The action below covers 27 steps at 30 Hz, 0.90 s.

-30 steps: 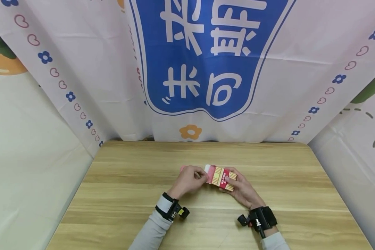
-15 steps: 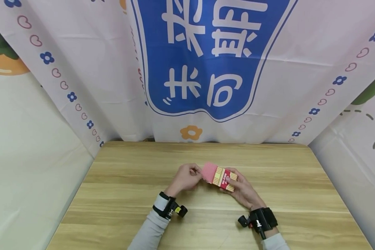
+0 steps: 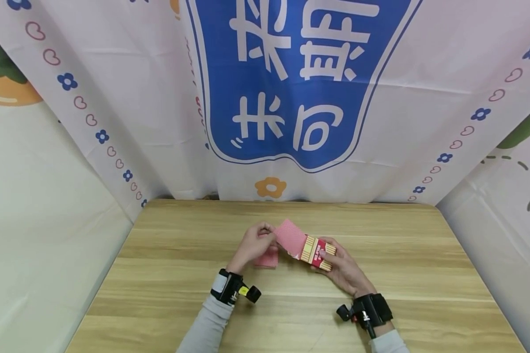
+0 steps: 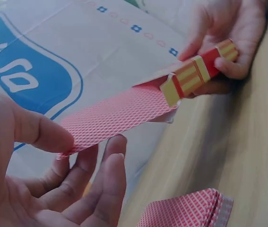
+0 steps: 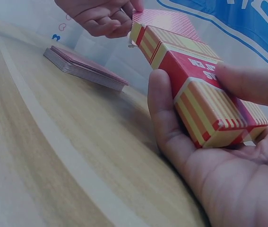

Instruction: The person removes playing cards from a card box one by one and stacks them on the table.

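My left hand (image 3: 251, 249) pinches the outer corner of a playing card (image 3: 290, 237) with a pink-and-white patterned back. In the left wrist view the card (image 4: 117, 116) slants up to the open end of the card box, its far part hidden inside. Whether several cards lie together there I cannot tell. My right hand (image 3: 348, 270) grips the red and yellow striped box (image 3: 310, 251), thumb on its printed face. A deck of pink-backed cards (image 3: 268, 260) lies on the table just beneath my left hand, partly covered by it; its layered edge shows in the right wrist view.
The wooden tabletop (image 3: 168, 274) spreads around both hands. Along its back edge hangs a white cloth (image 3: 424, 132) with a blue printed badge. Black camera straps (image 3: 371, 310) circle both wrists.
The left hand has shifted left and slightly away, and more of the card now shows outside the box, turned at an angle. The deck below has come into sight. The right hand stays put.
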Each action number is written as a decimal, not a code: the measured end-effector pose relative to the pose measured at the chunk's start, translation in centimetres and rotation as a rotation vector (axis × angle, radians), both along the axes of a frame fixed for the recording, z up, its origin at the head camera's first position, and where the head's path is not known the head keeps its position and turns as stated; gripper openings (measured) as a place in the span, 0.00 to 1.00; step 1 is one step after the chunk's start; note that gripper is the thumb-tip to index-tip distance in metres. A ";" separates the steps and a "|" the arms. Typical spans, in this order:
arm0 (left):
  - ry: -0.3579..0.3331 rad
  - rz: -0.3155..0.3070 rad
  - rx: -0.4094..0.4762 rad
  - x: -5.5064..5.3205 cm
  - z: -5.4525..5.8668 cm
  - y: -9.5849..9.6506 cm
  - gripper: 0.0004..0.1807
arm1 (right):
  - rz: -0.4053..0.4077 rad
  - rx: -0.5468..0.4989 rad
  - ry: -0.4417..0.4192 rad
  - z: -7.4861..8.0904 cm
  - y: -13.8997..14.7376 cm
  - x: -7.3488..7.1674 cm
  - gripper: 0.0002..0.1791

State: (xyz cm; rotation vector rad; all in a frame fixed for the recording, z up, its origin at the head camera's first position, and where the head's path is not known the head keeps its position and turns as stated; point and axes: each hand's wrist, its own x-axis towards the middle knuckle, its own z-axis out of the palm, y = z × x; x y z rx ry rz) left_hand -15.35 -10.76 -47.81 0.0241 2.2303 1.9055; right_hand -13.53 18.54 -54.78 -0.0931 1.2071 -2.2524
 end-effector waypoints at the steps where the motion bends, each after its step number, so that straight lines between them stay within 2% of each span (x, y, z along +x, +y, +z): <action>1: -0.006 0.013 0.030 0.0 0.0 0.0 0.06 | -0.001 -0.003 -0.003 0.0 0.0 0.0 0.25; 3: -0.012 0.043 0.083 -0.1 0.0 -0.1 0.06 | -0.005 -0.008 -0.009 0.0 0.0 0.1 0.24; 7: 0.016 0.096 0.112 -0.3 -0.1 -0.6 0.09 | -0.008 -0.011 -0.017 0.0 -0.1 0.1 0.23; 15: 0.047 0.173 0.062 -0.9 0.0 -2.4 0.14 | -0.012 -0.006 -0.018 -0.1 -0.1 0.1 0.21; 21: 0.037 0.243 0.065 -1.5 -0.6 -3.9 0.16 | -0.006 -0.012 -0.009 -0.2 0.0 0.0 0.22; 24: 0.017 0.253 0.032 -1.7 -1.1 -4.5 0.16 | 0.000 -0.016 -0.008 -0.3 0.1 -0.1 0.22; 27: -0.003 0.230 -0.034 -1.9 -1.6 -4.7 0.15 | 0.001 -0.026 -0.008 -0.2 0.0 -0.1 0.21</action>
